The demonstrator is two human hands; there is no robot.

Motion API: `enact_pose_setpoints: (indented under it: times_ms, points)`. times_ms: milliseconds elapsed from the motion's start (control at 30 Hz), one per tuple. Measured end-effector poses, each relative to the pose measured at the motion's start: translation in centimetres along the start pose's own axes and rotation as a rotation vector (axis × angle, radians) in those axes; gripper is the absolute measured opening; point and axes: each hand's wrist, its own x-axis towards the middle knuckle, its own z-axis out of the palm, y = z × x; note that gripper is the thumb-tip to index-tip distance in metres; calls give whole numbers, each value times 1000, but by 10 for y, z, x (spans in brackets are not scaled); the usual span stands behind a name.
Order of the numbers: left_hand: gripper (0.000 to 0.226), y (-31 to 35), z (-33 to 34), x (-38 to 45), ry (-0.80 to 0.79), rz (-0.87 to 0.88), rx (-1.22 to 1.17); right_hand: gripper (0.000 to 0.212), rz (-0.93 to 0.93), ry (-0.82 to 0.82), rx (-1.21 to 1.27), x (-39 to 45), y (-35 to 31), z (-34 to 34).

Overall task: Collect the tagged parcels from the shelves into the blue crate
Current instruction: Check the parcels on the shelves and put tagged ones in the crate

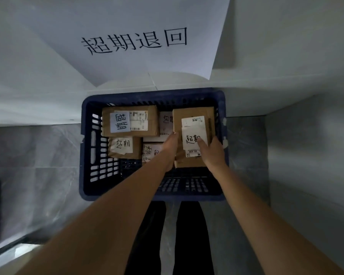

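A brown cardboard parcel (193,135) with a white handwritten tag (195,137) sits inside the blue crate (153,96), against the crate's right wall and above the parcels already lying on its floor. Both hands hold it by its long sides: the left hand (170,149) cups its left edge, fingers curled under, and the right hand (212,153) grips the right edge with the thumb pressed on the tag. A two-sided hold probably keeps the box level while it goes down into the free space.

Toward the crate's left wall lie a large parcel (130,121) with a pale blue tag and a smaller tagged one (124,146); two more near the crate's middle are partly covered by the left arm and the held box, so their tags cannot be read in full. Whether the held parcel already rests on anything is hidden beneath it. Behind the crate hangs a paper sign (135,40) with large characters.
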Motion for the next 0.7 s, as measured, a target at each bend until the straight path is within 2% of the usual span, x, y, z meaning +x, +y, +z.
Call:
enact_pose_setpoints:
  times_ms: [100,167,367,467,600,700]
  points:
    - [36,6,6,7,-12,18,18,73,20,-41,-1,5,-6,-1]
    - [35,13,8,12,-1,55,21,73,57,-28,-1,11,-10,1]
    - [44,13,7,14,15,114,1,64,-74,81,-105,13,-16,10]
    - [50,14,11,7,28,130,7,57,-93,90,-115,9,-18,9]
    - [53,22,17,-16,64,192,28,44,-245,97,-183,0,-30,-3]
    - [55,27,14,-38,95,277,145,40,-337,68,-279,-11,-52,-16]
